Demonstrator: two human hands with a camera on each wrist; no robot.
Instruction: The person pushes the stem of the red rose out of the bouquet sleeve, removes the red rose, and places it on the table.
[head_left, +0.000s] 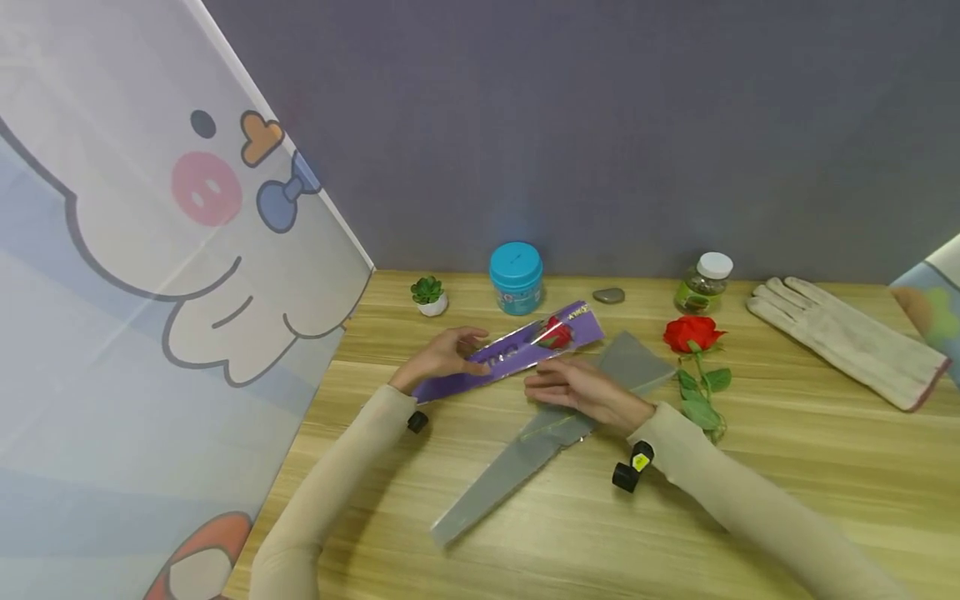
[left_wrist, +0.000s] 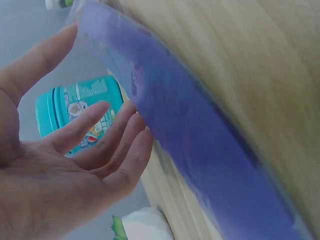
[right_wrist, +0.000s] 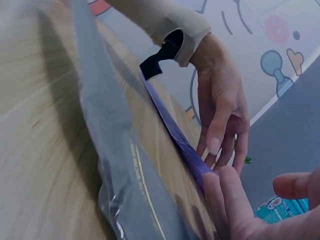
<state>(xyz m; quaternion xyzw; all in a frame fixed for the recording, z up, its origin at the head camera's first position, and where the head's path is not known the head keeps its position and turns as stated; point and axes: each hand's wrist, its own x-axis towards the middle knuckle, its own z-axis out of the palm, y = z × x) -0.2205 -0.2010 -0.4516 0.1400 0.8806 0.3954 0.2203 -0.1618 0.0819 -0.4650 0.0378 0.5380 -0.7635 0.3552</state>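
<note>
A long purple flower sleeve with a red rose under its clear front lies slantwise on the table. My left hand is over its narrower half, fingers spread and loosely bent; in the left wrist view the fingertips are right at the sleeve's edge. My right hand is near the rose end, its straight fingers pointing at the sleeve's near edge and nothing gripped. Partly beneath the right hand lies a grey translucent flower sleeve, wide at its far end and tapering towards the near side.
A loose red rose with leaves lies right of the grey sleeve. Along the back stand a small potted succulent, a blue lidded tub and a white-capped jar. A grey stone and a pale glove lie there too.
</note>
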